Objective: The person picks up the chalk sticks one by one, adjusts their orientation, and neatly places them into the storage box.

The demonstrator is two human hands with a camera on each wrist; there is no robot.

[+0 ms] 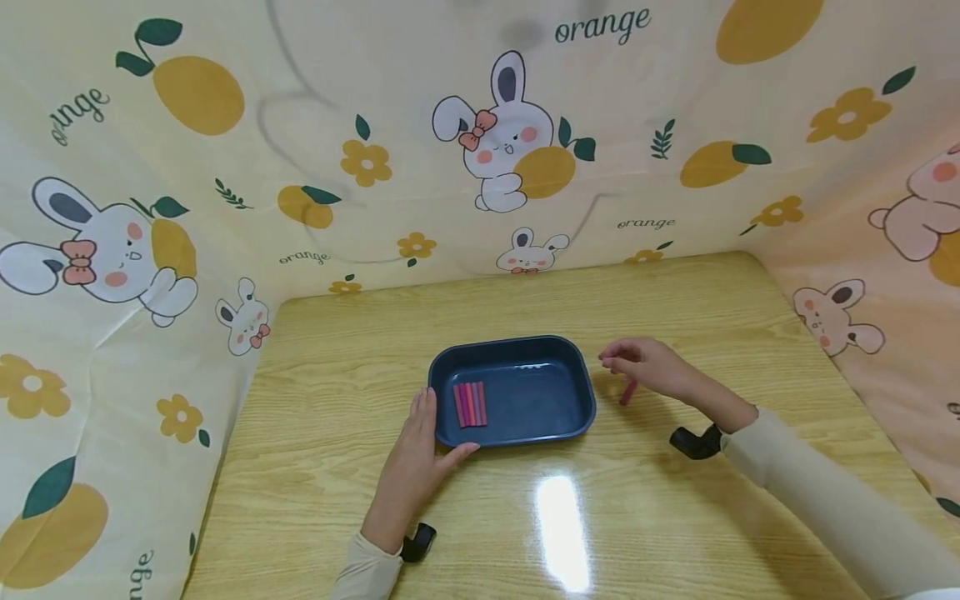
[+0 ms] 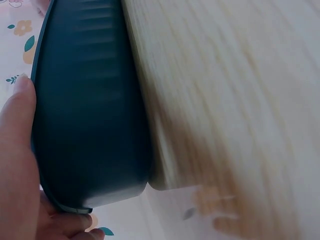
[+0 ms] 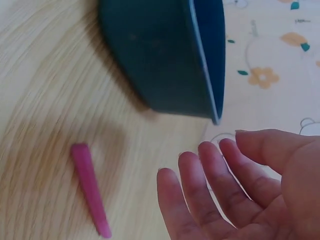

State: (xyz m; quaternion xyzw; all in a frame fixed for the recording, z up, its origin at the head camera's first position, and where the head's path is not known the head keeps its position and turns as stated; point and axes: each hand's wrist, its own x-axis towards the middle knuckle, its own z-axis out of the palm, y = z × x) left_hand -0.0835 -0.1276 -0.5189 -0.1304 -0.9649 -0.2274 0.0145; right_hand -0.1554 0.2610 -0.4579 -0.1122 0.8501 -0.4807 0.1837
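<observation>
A dark blue rectangular tray [image 1: 536, 440] stands on the table. My left hand [image 1: 411, 458] rests against its near left corner, fingers straight along the left end and thumb spread along the front rim. In the left wrist view, the thumb and fingers touch the tray's edge [image 2: 92, 100]. Several slim sticks [image 1: 470, 404] in pink, purple and red shades lie side by side at the tray's left end. To the right of the tray, my right hand [image 1: 651, 367] hovers with relaxed fingers, holding nothing. One pink stick [image 3: 91, 190] lies on the table below it, partly hidden in the head view.
The wood-grain table [image 1: 322, 467] meets a patterned cloth [image 1: 405, 158] with rabbits and oranges at the back and sides. Black wrist mounts [image 1: 696, 442] show beneath both wrists. A bright reflection lies on the table in front of the tray.
</observation>
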